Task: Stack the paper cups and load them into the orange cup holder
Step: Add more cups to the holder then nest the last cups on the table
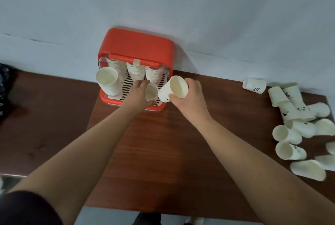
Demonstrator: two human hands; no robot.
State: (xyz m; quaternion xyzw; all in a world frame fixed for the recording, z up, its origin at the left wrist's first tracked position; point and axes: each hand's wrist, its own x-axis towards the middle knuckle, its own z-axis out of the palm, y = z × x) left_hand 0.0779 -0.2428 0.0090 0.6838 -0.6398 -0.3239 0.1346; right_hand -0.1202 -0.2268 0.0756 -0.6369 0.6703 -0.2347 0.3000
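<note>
In the orange cup holder [136, 45] a cup stack [108, 84] leans left. My left grip [140, 91] curls round one cup [151, 92] over the holder's tray; my right grip [191, 96] pinches another cup [175, 88] beside it. Loose cups [297, 125] lie on the surface [163, 143], far right.

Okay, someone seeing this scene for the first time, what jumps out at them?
The bright orange cup holder at the far edge of the brown table, packed with stacks of paper cups, stands out first. Just before it, the left hand holds a tilted cup and the right hand grips a second cup. A jumble of loose cups lies at the table's right end.
</note>
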